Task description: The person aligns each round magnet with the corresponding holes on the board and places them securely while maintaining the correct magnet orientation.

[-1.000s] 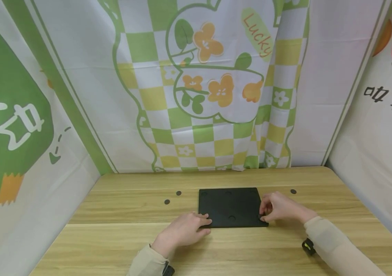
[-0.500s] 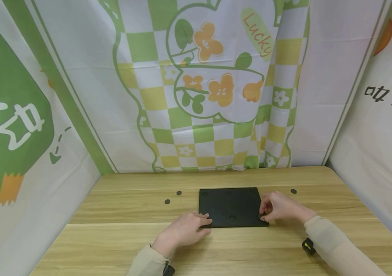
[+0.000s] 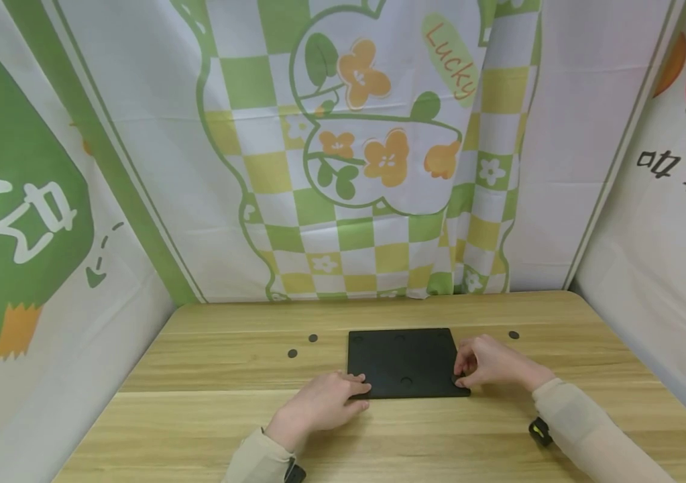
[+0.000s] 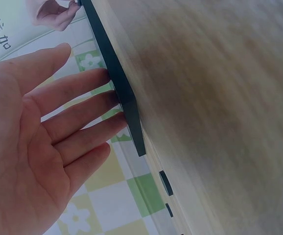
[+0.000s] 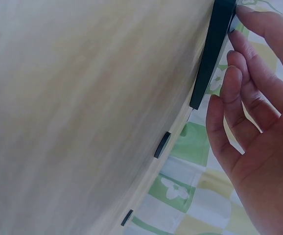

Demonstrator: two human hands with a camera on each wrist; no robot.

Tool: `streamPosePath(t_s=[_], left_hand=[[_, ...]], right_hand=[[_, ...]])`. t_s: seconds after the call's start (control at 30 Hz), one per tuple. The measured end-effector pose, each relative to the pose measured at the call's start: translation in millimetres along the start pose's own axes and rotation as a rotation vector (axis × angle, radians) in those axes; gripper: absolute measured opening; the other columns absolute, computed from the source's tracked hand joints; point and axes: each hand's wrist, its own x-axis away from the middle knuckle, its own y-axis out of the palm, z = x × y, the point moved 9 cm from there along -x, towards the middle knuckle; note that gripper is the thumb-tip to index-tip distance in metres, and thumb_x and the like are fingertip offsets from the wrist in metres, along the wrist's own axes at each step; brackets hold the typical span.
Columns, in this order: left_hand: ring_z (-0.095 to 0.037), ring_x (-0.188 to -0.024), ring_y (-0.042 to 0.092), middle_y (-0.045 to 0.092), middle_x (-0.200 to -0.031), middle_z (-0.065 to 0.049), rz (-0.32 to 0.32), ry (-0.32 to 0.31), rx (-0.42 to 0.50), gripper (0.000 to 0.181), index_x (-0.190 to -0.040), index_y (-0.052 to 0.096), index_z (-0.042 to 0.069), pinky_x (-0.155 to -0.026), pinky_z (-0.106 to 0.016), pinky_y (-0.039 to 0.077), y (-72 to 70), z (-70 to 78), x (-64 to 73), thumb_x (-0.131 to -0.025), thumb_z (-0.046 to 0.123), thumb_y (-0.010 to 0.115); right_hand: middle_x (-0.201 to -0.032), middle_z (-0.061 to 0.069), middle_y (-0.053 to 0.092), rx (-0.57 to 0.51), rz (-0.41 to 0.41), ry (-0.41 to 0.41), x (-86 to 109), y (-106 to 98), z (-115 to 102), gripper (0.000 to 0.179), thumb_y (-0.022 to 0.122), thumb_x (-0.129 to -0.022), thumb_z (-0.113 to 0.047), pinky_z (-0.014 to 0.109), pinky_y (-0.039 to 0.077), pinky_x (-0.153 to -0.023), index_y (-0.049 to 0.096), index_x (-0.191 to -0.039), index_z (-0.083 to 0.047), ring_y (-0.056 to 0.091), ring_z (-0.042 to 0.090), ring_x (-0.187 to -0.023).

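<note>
Head view: I see a black board (image 3: 409, 362) flat on the tabletop (image 3: 222, 376). The left hand (image 3: 323, 400) rests loose, straight fingers (image 4: 82, 109) on one corner; the right hand (image 3: 486, 361) pinches a black disc (image 3: 454, 380) at another.

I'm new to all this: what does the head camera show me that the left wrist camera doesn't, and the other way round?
Only the head view: the round marks on the upper face of the black board, the word "Lucky", the person's sleeves, and a lone dark disc off to the board's right.

Only the left wrist view: the palm of the left hand.

Both: that hand touching the board, the right hand at the board, two dark discs to the board's left, and the checkered cloth behind.
</note>
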Motion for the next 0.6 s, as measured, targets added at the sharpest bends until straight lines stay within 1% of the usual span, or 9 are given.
streamPosePath(t_s=[0.4,0.6], left_hand=[[-0.024,-0.124,0.054,0.057,-0.135,-0.003,0.008,0.007,-0.007,0.036,-0.125,0.064,0.017,-0.106,-0.039,0.043,1.3,-0.2,-1.6,-0.096,0.035,0.054],[-0.023,-0.125,0.053,0.056,-0.136,-0.002,-0.001,0.002,-0.006,0.037,-0.126,0.063,0.018,-0.107,-0.038,0.042,2.7,-1.7,-2.7,-0.096,0.037,0.053]], right_hand=[[-0.078,-0.012,0.058,-0.005,-0.009,0.015,1.7,-1.3,-1.2,0.012,0.080,-0.075,-0.029,0.017,0.051,-0.060,0.071,-0.080,-0.023,0.056,-0.002,-0.068],[-0.078,-0.012,0.057,-0.002,-0.008,0.020,2.3,-2.0,-1.3,0.013,0.080,-0.075,-0.030,0.017,0.051,-0.060,0.071,-0.080,-0.023,0.055,-0.002,-0.068]])
